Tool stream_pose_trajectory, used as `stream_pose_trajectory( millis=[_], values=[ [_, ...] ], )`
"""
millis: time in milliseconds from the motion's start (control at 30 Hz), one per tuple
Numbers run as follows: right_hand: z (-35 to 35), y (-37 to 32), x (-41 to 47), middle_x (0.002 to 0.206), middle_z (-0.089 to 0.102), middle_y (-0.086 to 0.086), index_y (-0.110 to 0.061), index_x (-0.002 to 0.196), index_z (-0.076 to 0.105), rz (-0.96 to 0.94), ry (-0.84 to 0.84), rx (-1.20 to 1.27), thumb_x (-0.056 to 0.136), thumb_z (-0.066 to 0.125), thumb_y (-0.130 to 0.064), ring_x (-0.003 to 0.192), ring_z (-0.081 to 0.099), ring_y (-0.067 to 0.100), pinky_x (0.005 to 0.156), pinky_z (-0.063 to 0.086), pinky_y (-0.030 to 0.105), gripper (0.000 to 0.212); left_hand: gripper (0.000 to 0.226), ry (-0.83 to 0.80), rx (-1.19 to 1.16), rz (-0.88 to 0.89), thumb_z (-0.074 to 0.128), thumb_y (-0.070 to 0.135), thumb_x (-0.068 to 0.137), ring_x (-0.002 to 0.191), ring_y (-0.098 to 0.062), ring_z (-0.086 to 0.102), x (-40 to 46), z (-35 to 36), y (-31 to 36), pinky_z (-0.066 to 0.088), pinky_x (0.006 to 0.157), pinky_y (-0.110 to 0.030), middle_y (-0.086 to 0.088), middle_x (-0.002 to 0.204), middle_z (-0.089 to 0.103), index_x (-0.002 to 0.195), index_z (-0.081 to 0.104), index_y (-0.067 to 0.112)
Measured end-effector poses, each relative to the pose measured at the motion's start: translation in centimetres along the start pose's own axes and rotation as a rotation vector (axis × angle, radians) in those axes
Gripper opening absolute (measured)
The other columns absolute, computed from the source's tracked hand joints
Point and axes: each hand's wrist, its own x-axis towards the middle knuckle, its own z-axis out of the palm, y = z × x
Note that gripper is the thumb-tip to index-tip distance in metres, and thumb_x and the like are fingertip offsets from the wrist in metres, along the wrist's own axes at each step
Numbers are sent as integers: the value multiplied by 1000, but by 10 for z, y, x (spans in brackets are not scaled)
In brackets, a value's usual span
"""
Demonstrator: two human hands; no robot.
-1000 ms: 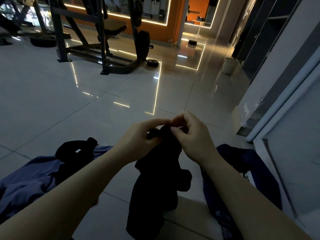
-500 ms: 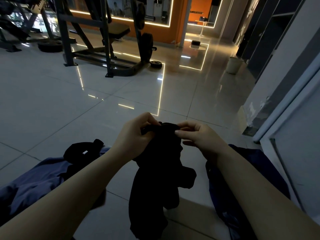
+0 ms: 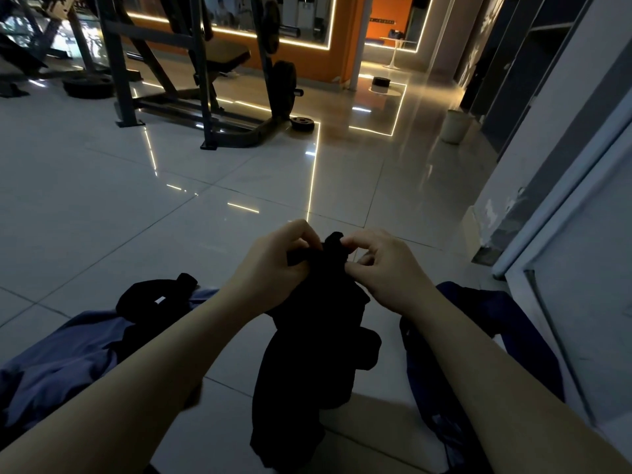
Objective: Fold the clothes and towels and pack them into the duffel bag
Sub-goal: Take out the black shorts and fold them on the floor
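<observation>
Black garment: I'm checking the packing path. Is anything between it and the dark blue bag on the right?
Nothing visible does. Both hands, left hand and right hand, pinch the black garment; only bare tile floor separates it from the dark blue bag.

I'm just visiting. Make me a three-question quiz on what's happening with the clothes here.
1. True or false: both hands pinch the black garment at its top.
2. What lies on the floor under the left arm? A) blue cloth B) white towel C) shoes
3. Fill in: the dark blue fabric lies to the ___ of the black garment.

Key: 1 true, left hand and right hand; 2 A; 3 right.
</observation>
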Motion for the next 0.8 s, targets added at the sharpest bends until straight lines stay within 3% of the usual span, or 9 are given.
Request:
stream_pose_trajectory(
  millis=[100,167,233,333,433,500,633,733,800],
  values=[
    [-7,6,-1,87,61,-11,-21,91,69,16,-20,-59,84,70,-13,77,62,12,74,50,29,10,20,-52,14,-39,62,5,89,58,-11,59,-2,-4,-5,45,53,-19,2,71,66,86,57,25],
    [-13,12,-2,84,68,-4,-18,89,72,43,6,-48,83,71,-14,78,64,13,75,51,32,7,18,-30,158,-54,63,4,88,63,-4,64,-4,-13,-15,45,56,-11,9,72,65,85,57,21],
    [-21,20,-2,82,69,0,-18,85,71,80,79,-17,83,72,-15,78,63,14,73,49,30,4,5,-36,420,-55,67,13,87,65,-11,66,-6,-27,-34,50,60,-24,7,75,65,87,62,14],
    [-32,34,1,78,64,-4,-22,78,62,161,259,88,85,70,-14,73,59,11,70,46,27,13,7,-91,753,-157,67,16,86,79,-32,64,-12,-50,-62,52,68,-40,-9,86,68,89,65,10],
    [-41,42,3,82,64,4,-23,78,59,249,395,293,88,66,-11,82,63,25,81,55,48,18,10,-145,827,-326,65,15,86,88,-33,62,-19,-63,-74,48,71,-35,-12,95,67,95,65,9],
    [-44,39,2,86,63,5,-24,80,58,245,397,349,90,63,-10,86,63,27,84,55,50,18,21,-143,803,-364,64,9,84,93,-29,62,-18,-66,-74,48,76,-34,-8,103,66,105,63,13],
    [-36,22,1,83,61,-2,-28,82,57,117,319,333,92,60,-7,79,60,15,70,51,29,23,49,-37,520,-245,57,-5,82,98,-22,61,-8,-50,-47,48,82,-30,-1,113,59,124,56,20],
    [-24,8,-1,82,62,-6,-30,83,58,41,245,289,90,62,-8,78,60,11,69,48,24,24,36,88,150,-101,67,15,87,104,-12,60,-2,-30,-11,49,86,-25,4,112,60,118,55,29],
    [-15,-3,-4,84,63,-7,-30,84,59,-1,189,277,90,62,-10,82,62,10,72,49,22,21,39,61,-39,-65,72,31,83,110,-5,57,-1,-17,6,48,91,-24,9,114,59,115,51,39]
  ],
)
